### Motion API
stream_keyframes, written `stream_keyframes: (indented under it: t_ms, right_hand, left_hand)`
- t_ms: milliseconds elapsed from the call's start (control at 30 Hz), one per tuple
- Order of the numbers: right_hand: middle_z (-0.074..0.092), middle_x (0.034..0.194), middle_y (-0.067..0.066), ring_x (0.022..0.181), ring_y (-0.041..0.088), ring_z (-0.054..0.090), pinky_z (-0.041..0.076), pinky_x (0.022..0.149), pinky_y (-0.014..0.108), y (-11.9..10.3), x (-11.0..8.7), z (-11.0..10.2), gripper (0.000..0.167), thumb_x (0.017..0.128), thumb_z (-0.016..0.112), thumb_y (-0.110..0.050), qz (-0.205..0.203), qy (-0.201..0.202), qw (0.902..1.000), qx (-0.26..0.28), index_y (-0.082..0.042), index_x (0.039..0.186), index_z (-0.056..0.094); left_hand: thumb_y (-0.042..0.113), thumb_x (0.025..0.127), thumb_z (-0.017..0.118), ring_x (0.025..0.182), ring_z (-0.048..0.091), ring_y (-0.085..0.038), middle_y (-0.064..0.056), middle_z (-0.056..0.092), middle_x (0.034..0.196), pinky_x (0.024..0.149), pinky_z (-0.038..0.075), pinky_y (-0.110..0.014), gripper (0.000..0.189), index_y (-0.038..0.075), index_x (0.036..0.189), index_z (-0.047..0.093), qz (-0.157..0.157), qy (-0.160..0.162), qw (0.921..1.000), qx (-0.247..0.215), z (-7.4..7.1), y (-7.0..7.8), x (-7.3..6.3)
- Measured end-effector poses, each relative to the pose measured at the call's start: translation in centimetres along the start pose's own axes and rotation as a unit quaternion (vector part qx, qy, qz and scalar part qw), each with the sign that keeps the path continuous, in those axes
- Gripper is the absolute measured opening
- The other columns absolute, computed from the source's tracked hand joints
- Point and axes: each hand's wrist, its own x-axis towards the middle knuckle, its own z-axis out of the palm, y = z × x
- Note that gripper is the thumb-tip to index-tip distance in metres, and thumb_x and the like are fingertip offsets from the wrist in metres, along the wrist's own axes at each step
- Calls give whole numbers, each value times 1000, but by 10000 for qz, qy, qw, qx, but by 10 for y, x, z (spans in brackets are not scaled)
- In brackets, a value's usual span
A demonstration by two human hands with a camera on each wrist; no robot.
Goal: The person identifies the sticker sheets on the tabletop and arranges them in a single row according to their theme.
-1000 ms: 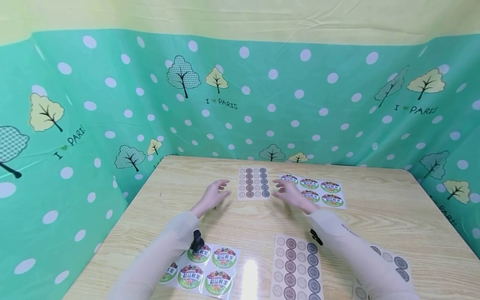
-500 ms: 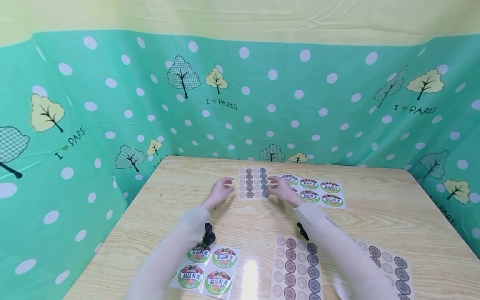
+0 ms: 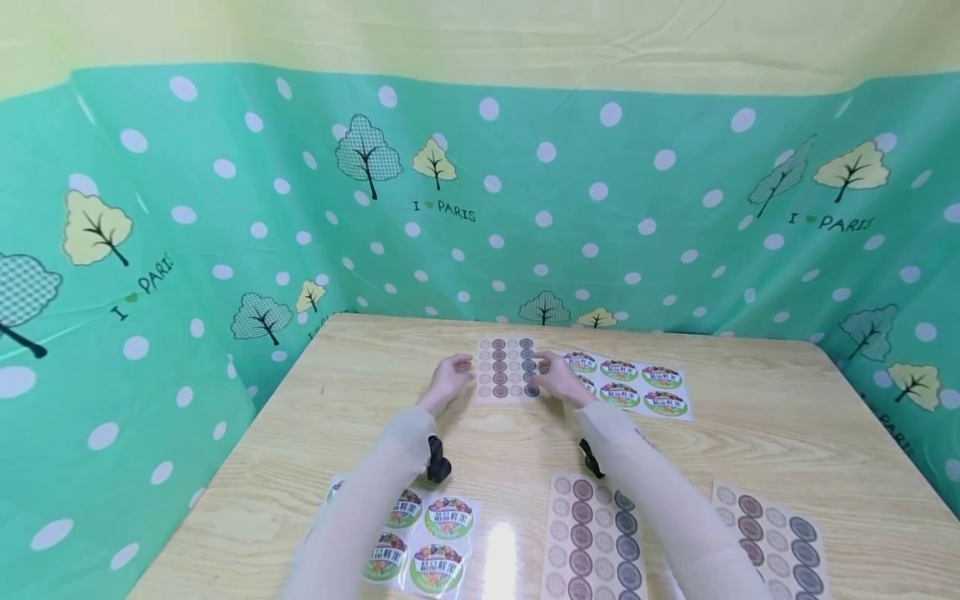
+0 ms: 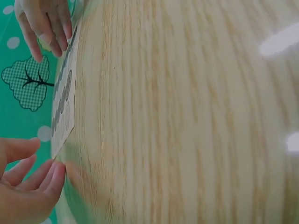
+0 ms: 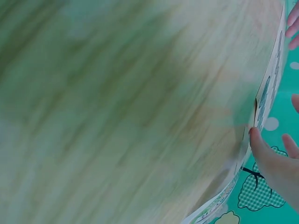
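Observation:
A sheet of small round stickers lies flat near the far side of the wooden table, with columns of pale and dark circles. At its left edge is my left hand, fingers loosely bent; in the left wrist view its fingertips meet a sheet corner. My right hand reaches over the sheet's right edge, and in the right wrist view a fingertip touches that edge. Neither hand visibly pinches the paper. Just right of it lies a sheet of round fruit labels, partly covered by the right hand.
Another fruit-label sheet lies front left, partly under the left forearm. Two more round-sticker sheets lie at the front centre and front right. A green polka-dot curtain stands behind and beside the table.
Both hands have moved inward to the sheet's two sides, the left one rightward and the right one leftward. The sheet has not visibly shifted.

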Motion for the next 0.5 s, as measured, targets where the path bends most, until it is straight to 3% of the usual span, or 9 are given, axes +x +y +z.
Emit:
stream_keyframes:
  t_ms: [67,133,167,300,400,500]
  right_hand:
    - [37,129,28,117,39,38,36,97,45,-1,1,0,57,79,59,-2,38,45,10000,-12,2,131,35]
    - [38,128,28,116,38,39,36,96,45,-1,1,0,57,80,60,-3,63,67,9999,-70,2,131,35]
    - [38,128,28,116,38,39,36,96,44,-1,2,1,57,79,60,-3,98,73,9999,-68,2,131,36]
    - [37,130,28,118,38,37,34,98,45,0,4,1,56,80,59,-3,137,46,9998,-124,2,131,36]
    - [35,131,29,120,39,35,31,100,45,0,5,1,55,81,57,-1,65,-27,9998,-185,4,131,35]
    - [36,130,29,120,39,35,30,100,45,0,6,3,55,80,57,1,25,-29,9998,-204,7,130,35]
  left_hand:
    - [6,79,61,97,56,-17,-10,59,107,81,48,-24,39,3,117,53,121,-68,9999,-63,7,-42,29]
    - [5,77,63,92,57,-14,-7,60,103,76,49,-21,40,3,116,54,-90,-39,9999,-65,17,-83,59]
    - [3,77,62,96,56,-17,-8,60,107,80,48,-24,41,3,118,53,-305,-65,9995,-50,20,-90,66]
    - [0,75,62,98,55,-16,-4,59,108,83,47,-25,43,7,117,55,-440,-12,9990,11,34,-125,94]
    - [1,72,64,98,55,-15,0,59,108,82,47,-26,45,13,114,56,-267,-1,9996,-62,44,-173,126]
    - [1,70,64,102,53,-16,2,57,111,85,46,-29,51,17,117,55,-363,-37,9992,-183,56,-218,159]
